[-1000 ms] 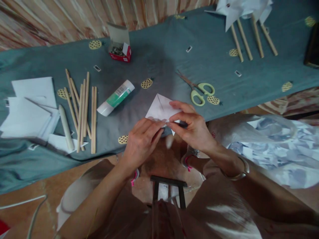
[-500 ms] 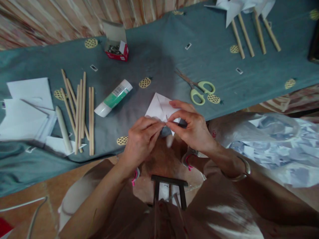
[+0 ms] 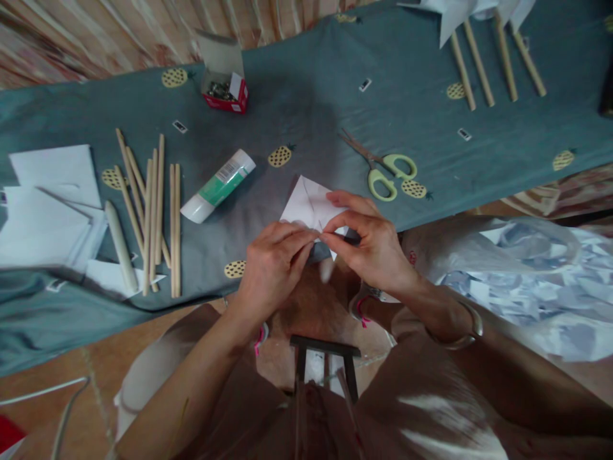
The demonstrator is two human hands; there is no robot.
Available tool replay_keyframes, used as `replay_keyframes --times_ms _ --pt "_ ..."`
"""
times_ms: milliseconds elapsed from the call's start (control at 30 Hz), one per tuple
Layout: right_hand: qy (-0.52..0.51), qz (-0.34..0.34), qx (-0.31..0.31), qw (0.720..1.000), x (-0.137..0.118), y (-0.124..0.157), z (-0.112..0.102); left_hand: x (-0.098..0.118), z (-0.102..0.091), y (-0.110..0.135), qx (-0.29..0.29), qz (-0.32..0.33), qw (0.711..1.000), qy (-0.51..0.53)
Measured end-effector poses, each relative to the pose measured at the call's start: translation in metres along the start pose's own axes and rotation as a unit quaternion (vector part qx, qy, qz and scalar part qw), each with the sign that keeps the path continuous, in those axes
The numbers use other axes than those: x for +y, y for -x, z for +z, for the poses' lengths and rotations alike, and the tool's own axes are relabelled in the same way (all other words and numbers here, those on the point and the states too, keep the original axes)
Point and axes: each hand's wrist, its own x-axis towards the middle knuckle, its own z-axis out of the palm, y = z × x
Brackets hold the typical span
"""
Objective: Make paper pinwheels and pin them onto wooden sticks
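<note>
A white paper square point(image 3: 306, 198) with cut or creased diagonal lines lies at the table's front edge, its near corner jutting past the edge. My left hand point(image 3: 278, 259) is closed on the paper's near left side, thumb and fingers pinched together. From the right, my right hand point(image 3: 366, 236) pinches the paper near its middle between thumb and index finger, the other fingers resting over its right part. The fingertips of both hands nearly meet. Beyond my right hand lie scissors point(image 3: 380, 165) with green handles. A glue stick point(image 3: 219, 186) lies to the left.
Several wooden sticks point(image 3: 151, 211) and stacked white paper point(image 3: 45, 223) lie at the left. An open red box point(image 3: 226, 96) of small metal pieces stands at the back. Paper pinwheels point(image 3: 453, 22) on sticks lie far right. A plastic bag point(image 3: 536, 275) of paper scraps sits right.
The view has shifted very slightly. Both hands keep their pinch on the paper, with hardly any movement.
</note>
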Motion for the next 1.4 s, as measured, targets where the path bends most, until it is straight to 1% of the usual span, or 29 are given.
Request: replay_keyframes --times_ms 300,467,600,833,1100,1267,1400 --pt "0.003 -0.009 0.003 1.0 0.0 0.001 0.001 0.002 0.0 0.0 0.001 0.001 1.0 -0.007" --pt "0.012 -0.036 0.003 0.999 0.001 0.003 0.001 0.0 0.001 0.0 0.001 -0.004 1.0 -0.007" --pt "0.021 -0.049 -0.008 0.999 0.001 0.003 0.001 0.0 0.001 0.0 0.004 -0.001 1.0 -0.006" --pt "0.061 -0.07 -0.019 0.995 0.002 0.005 0.003 0.002 0.0 -0.001 0.003 0.002 1.0 -0.008" --pt "0.103 -0.069 -0.037 0.992 0.002 0.009 0.007 0.003 0.001 0.002 -0.001 0.005 1.0 -0.02" --pt "0.111 -0.075 -0.027 0.991 0.004 0.01 0.01 0.002 0.003 0.005 -0.001 0.01 0.999 -0.031" --pt "0.112 -0.099 -0.023 0.988 0.006 0.009 0.005 0.001 0.004 0.005 0.011 0.025 0.999 -0.041"
